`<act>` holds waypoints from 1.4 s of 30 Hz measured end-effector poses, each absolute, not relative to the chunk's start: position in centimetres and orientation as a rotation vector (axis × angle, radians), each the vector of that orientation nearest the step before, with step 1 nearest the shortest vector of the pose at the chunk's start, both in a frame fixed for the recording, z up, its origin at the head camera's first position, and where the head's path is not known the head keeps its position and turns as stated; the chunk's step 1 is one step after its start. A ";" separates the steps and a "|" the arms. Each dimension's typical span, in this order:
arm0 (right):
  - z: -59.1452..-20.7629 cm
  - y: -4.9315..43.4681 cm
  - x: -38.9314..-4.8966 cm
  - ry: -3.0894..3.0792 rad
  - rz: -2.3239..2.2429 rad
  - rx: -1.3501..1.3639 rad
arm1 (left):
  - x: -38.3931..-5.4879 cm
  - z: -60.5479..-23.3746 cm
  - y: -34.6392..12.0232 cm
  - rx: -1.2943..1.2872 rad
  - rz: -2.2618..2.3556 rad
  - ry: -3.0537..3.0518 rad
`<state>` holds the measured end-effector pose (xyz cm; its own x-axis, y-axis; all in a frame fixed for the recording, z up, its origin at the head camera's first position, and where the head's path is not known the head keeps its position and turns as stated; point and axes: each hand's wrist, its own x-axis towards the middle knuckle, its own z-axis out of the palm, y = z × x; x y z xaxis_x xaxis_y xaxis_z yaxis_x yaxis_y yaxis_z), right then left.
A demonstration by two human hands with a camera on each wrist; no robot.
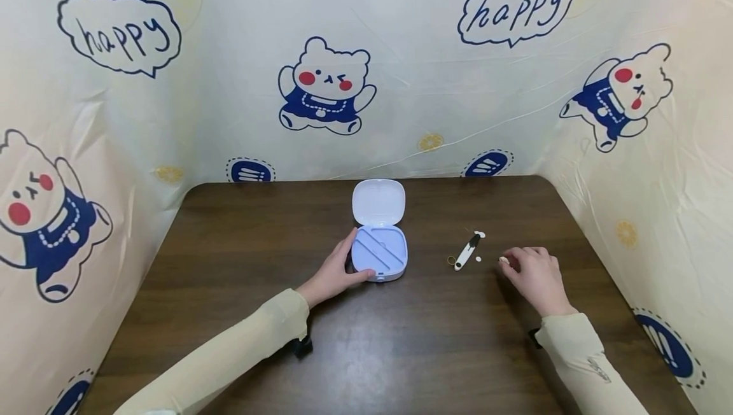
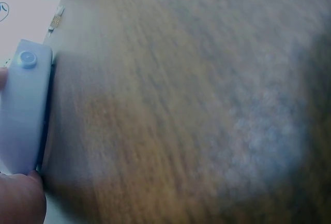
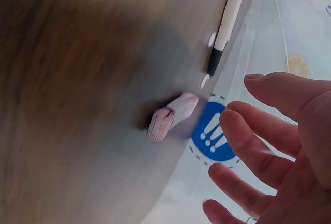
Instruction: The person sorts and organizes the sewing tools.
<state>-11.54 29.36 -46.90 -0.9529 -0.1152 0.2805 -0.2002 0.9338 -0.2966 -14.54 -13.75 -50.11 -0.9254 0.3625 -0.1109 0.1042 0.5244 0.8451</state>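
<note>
My left hand (image 1: 335,272) grips a light blue case (image 1: 380,253) by its left side, thumb at the front corner and fingers along the side. The case's lid (image 1: 378,202) is tipped back, and diagonal dividers cross the inside. A round button shows on the case's front (image 2: 26,105) in the left wrist view. My right hand (image 1: 535,275) hovers at the right with fingers spread and slightly bent. Beside its fingertips lies a small pale pink, folded or rolled piece with fine stripes (image 3: 170,118), apart from the fingers in the right wrist view.
Between the case and my right hand lies a slim white tool with a black end (image 1: 467,252). Near it are a small brass-coloured ring (image 1: 451,261) and a white disc (image 1: 478,259). A printed cloth (image 1: 401,147) hangs around the dark wooden table (image 1: 240,230).
</note>
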 end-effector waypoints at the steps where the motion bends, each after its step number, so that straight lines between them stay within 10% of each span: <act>1: -46.9 29.5 -11.5 -2.840 0.478 0.220 | -14.6 -50.1 -13.7 0.392 1.356 2.493; 42: -48.5 31.5 -10.2 -3.011 0.520 0.115 | -14.5 -50.2 -13.7 0.375 1.366 2.491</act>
